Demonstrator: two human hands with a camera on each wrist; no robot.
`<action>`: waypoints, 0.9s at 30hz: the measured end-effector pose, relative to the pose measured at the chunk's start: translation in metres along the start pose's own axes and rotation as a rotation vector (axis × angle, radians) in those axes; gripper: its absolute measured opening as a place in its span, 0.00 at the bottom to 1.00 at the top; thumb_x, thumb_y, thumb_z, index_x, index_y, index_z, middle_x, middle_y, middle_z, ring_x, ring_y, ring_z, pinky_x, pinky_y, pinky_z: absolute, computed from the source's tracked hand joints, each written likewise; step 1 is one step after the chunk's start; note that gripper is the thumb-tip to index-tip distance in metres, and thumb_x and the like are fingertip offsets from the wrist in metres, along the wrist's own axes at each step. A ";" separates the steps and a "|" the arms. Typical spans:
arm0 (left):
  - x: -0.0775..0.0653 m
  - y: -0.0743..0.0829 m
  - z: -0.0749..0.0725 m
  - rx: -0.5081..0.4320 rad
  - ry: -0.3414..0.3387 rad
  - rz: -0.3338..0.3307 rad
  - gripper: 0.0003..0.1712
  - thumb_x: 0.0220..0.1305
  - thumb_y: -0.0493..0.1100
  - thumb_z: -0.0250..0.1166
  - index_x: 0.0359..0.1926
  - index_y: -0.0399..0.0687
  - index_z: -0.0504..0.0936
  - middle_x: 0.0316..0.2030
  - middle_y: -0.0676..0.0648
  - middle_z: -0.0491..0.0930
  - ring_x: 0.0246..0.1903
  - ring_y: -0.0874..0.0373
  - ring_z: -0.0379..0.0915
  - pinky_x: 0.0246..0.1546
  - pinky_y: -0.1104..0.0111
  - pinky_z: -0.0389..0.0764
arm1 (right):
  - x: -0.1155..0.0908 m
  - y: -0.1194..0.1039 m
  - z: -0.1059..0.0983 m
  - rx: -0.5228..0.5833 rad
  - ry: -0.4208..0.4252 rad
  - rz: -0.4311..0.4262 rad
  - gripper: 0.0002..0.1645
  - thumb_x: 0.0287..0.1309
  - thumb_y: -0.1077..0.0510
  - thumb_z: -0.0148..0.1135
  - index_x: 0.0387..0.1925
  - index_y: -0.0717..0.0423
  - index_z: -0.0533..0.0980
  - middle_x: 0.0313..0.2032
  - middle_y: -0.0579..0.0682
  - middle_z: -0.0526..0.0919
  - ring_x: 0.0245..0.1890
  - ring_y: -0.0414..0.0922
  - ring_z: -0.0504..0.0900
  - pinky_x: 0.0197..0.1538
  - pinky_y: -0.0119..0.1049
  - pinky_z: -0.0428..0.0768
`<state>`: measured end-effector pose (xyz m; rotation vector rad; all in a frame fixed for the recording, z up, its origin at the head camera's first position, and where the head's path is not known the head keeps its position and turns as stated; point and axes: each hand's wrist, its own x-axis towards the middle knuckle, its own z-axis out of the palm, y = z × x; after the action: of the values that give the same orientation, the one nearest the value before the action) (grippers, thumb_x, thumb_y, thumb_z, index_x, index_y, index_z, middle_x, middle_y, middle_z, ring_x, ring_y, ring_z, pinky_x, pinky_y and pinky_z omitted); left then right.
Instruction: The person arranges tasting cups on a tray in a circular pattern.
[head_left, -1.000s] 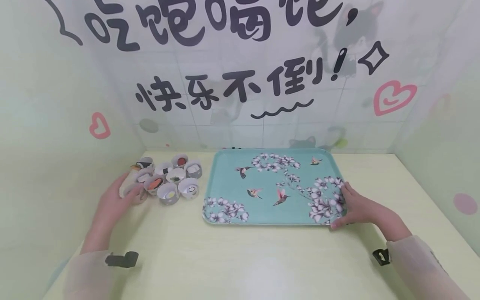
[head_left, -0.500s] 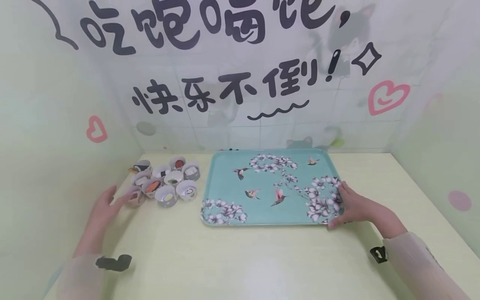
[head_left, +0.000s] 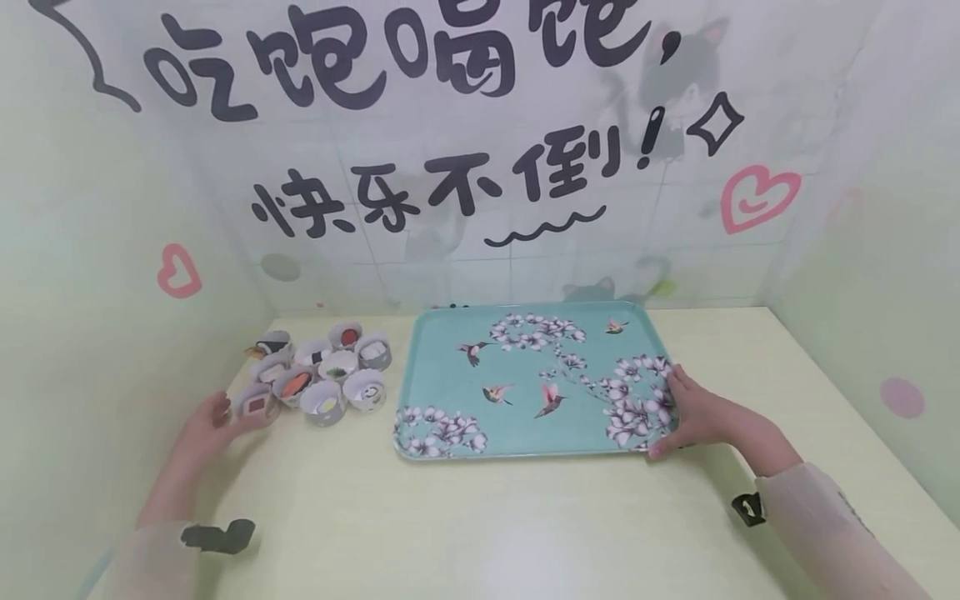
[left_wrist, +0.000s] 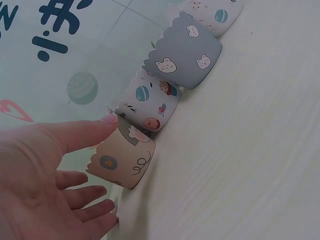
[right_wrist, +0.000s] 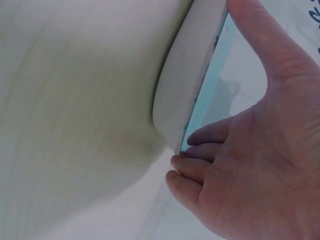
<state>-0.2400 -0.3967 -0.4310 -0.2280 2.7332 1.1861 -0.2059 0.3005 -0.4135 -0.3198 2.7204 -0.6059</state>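
At the left of the table my left hand (head_left: 202, 433) lies beside several small paper baking cups, fingers loosely bent and spread. Its thumb reaches the scalloped rim of the nearest cup (head_left: 256, 407), which holds a dark red piece. In the left wrist view that brownish patterned cup (left_wrist: 125, 155) has the thumb (left_wrist: 85, 132) at its rim, the other fingers staying apart below. My right hand (head_left: 701, 417) rests against the right edge of a turquoise tray (head_left: 442, 358) with flowers and hummingbirds. Its thumb lies at the tray's front right corner; the right wrist view shows the fingertips (right_wrist: 192, 165) at the rim.
Other cups in the cluster hold small sushi-like pieces, such as an orange-topped one in a cup (head_left: 294, 383) and a yellow-topped one in another (head_left: 324, 404). Behind the pale table (head_left: 420, 525) stands a wall (head_left: 450, 275) with lettering; side panels close both sides.
My left hand has drawn back from over the left cups toward me, uncovering the cup with the red piece. The head view has shifted slightly. My right hand stays at the tray's edge.
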 end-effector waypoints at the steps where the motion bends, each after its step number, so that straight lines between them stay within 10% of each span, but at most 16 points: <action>1: -0.001 0.001 -0.001 -0.001 -0.011 -0.010 0.63 0.68 0.60 0.62 0.75 0.29 0.28 0.74 0.22 0.36 0.72 0.23 0.41 0.70 0.34 0.53 | 0.000 0.000 0.000 0.003 0.001 0.000 0.85 0.35 0.37 0.82 0.69 0.86 0.38 0.70 0.85 0.35 0.71 0.79 0.41 0.71 0.70 0.52; 27: 0.003 0.008 0.007 0.046 0.031 -0.046 0.58 0.67 0.59 0.62 0.75 0.25 0.40 0.68 0.18 0.53 0.67 0.25 0.54 0.66 0.37 0.61 | 0.001 0.002 0.002 0.024 0.022 -0.008 0.86 0.34 0.37 0.83 0.69 0.86 0.37 0.70 0.85 0.35 0.71 0.79 0.42 0.71 0.70 0.52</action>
<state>-0.2440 -0.3862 -0.4302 -0.3045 2.7630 1.1161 -0.2063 0.3014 -0.4162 -0.3200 2.7317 -0.6472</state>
